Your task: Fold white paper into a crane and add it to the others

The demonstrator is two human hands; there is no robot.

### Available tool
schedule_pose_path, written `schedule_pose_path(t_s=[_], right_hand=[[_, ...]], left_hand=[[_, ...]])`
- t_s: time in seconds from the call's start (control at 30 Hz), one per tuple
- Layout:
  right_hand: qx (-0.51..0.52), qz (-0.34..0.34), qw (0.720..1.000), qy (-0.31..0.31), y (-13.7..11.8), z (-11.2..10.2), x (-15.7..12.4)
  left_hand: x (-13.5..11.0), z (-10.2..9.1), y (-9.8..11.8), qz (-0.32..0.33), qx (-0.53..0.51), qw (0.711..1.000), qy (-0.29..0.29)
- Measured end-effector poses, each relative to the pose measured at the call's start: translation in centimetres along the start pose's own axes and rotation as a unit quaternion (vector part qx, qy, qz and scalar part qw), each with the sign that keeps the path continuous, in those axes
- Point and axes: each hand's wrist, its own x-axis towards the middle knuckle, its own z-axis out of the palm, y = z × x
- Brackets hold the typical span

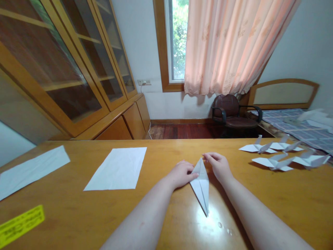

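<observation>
A long, narrow folded white paper [202,187] lies on the wooden table [78,215] right in front of me, one tip pointing away and one toward me. My left hand [182,173] rests closed against its left edge, fingers pressing the fold. My right hand [218,165] pinches the far tip between thumb and fingers. Both forearms reach in from the bottom edge.
A flat white sheet [118,168] lies to the left and another sheet [31,170] at the far left edge. A yellow label [20,224] is stuck at the near left. Several folded paper cranes [283,154] sit at the right. Beyond stand a chair [232,113], a bed and glass-door cabinets.
</observation>
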Motion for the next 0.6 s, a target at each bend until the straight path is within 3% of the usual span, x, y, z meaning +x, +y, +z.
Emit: schedule_pose_path(t_s=[0.1, 0.33, 0.47, 0.6], right_hand=[[-0.013, -0.009, 1.000, -0.012, 0.4, 0.0, 0.1], [-0.087, -0.043, 0.985, -0.145, 0.7, 0.4, -0.1], [-0.108, -0.048, 0.980, -0.161, 1.0, 0.4, 0.1], [-0.135, -0.030, 0.976, -0.169, 1.3, 0.5, 0.1]], left_hand=[[0.1, 0.1, -0.1, -0.001, -0.002, 1.000, 0.007], [0.4, 0.2, -0.6, -0.071, 0.033, 0.996, 0.051], [0.4, 0.3, -0.9, -0.121, 0.053, 0.988, 0.082], [0.4, 0.4, -1.2, -0.130, 0.065, 0.984, 0.107]])
